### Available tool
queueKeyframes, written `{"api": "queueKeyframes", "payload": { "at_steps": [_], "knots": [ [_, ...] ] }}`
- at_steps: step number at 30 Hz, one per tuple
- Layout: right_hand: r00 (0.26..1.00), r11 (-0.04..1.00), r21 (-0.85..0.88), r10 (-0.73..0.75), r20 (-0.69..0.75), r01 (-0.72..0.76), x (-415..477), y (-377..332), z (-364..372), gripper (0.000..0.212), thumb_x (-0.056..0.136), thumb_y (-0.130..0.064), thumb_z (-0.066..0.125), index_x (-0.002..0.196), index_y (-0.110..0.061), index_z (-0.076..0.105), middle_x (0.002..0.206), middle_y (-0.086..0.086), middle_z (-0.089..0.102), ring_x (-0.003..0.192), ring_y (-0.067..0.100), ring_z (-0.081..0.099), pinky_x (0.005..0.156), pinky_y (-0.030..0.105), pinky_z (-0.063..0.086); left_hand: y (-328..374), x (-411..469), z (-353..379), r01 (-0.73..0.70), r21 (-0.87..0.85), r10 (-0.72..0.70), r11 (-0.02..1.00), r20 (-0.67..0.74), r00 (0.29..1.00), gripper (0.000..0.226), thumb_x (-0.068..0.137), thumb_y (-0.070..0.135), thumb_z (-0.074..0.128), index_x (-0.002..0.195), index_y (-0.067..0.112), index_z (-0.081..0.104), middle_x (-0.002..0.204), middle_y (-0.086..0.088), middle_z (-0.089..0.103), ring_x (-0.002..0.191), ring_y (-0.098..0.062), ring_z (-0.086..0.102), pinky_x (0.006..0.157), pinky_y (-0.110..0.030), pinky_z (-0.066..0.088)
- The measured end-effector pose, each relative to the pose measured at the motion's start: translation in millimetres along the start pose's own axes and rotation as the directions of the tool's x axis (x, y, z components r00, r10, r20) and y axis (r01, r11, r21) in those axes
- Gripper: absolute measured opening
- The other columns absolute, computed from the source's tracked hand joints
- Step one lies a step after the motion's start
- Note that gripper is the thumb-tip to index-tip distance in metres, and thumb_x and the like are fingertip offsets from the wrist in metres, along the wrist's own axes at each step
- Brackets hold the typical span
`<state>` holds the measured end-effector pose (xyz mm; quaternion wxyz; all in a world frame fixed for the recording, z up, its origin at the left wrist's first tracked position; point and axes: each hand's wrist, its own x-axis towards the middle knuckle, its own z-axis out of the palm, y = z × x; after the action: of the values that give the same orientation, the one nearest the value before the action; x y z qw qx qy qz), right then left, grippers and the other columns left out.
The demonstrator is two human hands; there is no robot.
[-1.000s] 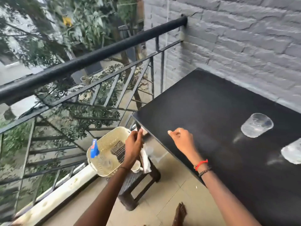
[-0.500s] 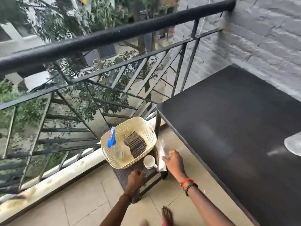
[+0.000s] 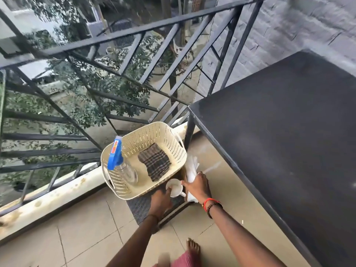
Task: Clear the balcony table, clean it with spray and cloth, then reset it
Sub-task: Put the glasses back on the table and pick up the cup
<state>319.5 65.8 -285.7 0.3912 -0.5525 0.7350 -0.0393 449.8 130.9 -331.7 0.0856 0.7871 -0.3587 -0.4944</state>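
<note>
Beside the table [image 3: 289,132], the cup [image 3: 174,186] is held by the left hand [image 3: 160,198], napkins [image 3: 190,168] by the right hand [image 3: 197,186], with spray [image 3: 119,164] and cloth [image 3: 154,163] lying just ahead in the basket [image 3: 146,125], nearer the left.

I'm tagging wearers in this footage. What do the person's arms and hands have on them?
Both forearms are bare: no sleeves, no gloves. By the right hand, the wrist wears a red cord bracelet and a dark beaded bracelet. By the left hand, the wrist wears one thin dark band.

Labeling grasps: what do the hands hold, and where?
Left hand touches white cup, near side; right hand on white napkin, near end; grips cannot be told.
</note>
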Motion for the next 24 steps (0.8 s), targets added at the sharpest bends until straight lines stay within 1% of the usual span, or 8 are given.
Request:
{"api": "queueKeyframes", "payload": {
  "at_steps": [3,6,9,13,16,18,20,24],
  "knots": [
    [1.000,1.000,0.003,0.002,-0.012,-0.002,7.9,2.6,5.1,0.065,0.071,-0.040,0.079,0.113,0.003,0.055,0.119,0.020,0.059,0.114,0.033,0.057,0.086,0.036,0.049,2.9,6.1,4.3,-0.008,-0.149,0.002,0.989,-0.040,0.999,0.050,0.099,0.038,0.046,0.104,-0.009,0.065,0.102,-0.029,0.069,0.100,-0.039,0.066,0.089,-0.043,0.053],
    [1.000,1.000,0.019,-0.001,-0.009,0.002,14.2,3.3,7.5,0.061,0.072,-0.036,0.079,0.113,0.002,0.054,0.118,0.019,0.060,0.112,0.033,0.058,0.084,0.036,0.049,2.2,8.1,6.8,-0.049,-0.107,0.044,0.993,-0.048,0.998,0.043,0.100,0.031,0.047,0.104,-0.008,0.066,0.103,-0.027,0.070,0.105,-0.034,0.065,0.093,-0.036,0.048],
    [1.000,1.000,0.023,0.004,0.009,-0.004,17.5,3.9,8.5,0.058,0.073,-0.033,0.078,0.114,0.000,0.051,0.120,0.019,0.059,0.113,0.035,0.058,0.084,0.036,0.049,7.3,6.8,4.1,-0.039,-0.106,0.035,0.994,-0.039,0.999,0.044,0.097,0.030,0.044,0.104,-0.007,0.067,0.103,-0.025,0.070,0.105,-0.032,0.064,0.087,-0.029,0.043],
    [1.000,1.000,-0.006,0.004,0.021,-0.004,18.1,3.3,8.3,0.043,0.079,-0.025,0.070,0.111,-0.002,0.052,0.120,0.020,0.060,0.112,0.036,0.058,0.085,0.038,0.050,10.2,10.1,3.0,-0.043,-0.065,0.041,0.997,-0.034,0.999,0.024,0.095,0.013,0.048,0.097,-0.003,0.066,0.097,-0.023,0.070,0.094,-0.030,0.063,0.071,-0.028,0.040],
    [0.999,1.000,0.000,0.018,0.029,-0.018,14.0,3.1,6.6,0.040,0.079,-0.024,0.068,0.109,-0.001,0.053,0.118,0.019,0.060,0.109,0.037,0.059,0.083,0.038,0.051,11.8,6.8,2.9,-0.046,-0.055,0.045,0.997,-0.028,0.999,0.018,0.091,0.008,0.053,0.076,0.002,0.062,0.072,-0.014,0.062,0.075,-0.023,0.056,0.049,-0.019,0.035],
    [0.999,1.000,-0.001,0.025,0.030,-0.025,8.7,3.6,2.0,0.039,0.079,-0.024,0.067,0.109,-0.002,0.053,0.118,0.019,0.060,0.108,0.037,0.059,0.083,0.038,0.052,12.9,2.0,3.5,-0.058,-0.061,0.056,0.996,-0.041,0.998,0.028,0.089,0.004,0.053,0.061,0.008,0.055,0.056,-0.005,0.057,0.066,-0.021,0.057,0.039,-0.010,0.036],
    [0.999,1.000,-0.005,0.028,0.023,-0.028,2.1,3.9,-3.0,0.038,0.080,-0.024,0.067,0.108,-0.003,0.053,0.117,0.018,0.060,0.107,0.037,0.060,0.082,0.038,0.052,15.5,-6.2,1.2,-0.087,-0.059,0.083,0.994,-0.061,0.995,0.025,0.087,0.003,0.054,0.062,0.006,0.054,0.055,-0.005,0.057,0.059,-0.019,0.056,0.036,-0.006,0.035],
    [1.000,1.000,-0.010,0.011,0.003,-0.011,-19.0,2.8,-15.4,0.035,0.081,-0.024,0.067,0.106,-0.004,0.054,0.116,0.017,0.062,0.107,0.036,0.060,0.080,0.036,0.051,22.4,-26.9,-7.9,-0.107,-0.054,0.102,0.993,-0.077,0.992,0.016,0.086,0.003,0.054,0.079,-0.007,0.064,0.056,-0.006,0.059,0.047,-0.009,0.052,0.035,-0.009,0.038]
  ]
}}
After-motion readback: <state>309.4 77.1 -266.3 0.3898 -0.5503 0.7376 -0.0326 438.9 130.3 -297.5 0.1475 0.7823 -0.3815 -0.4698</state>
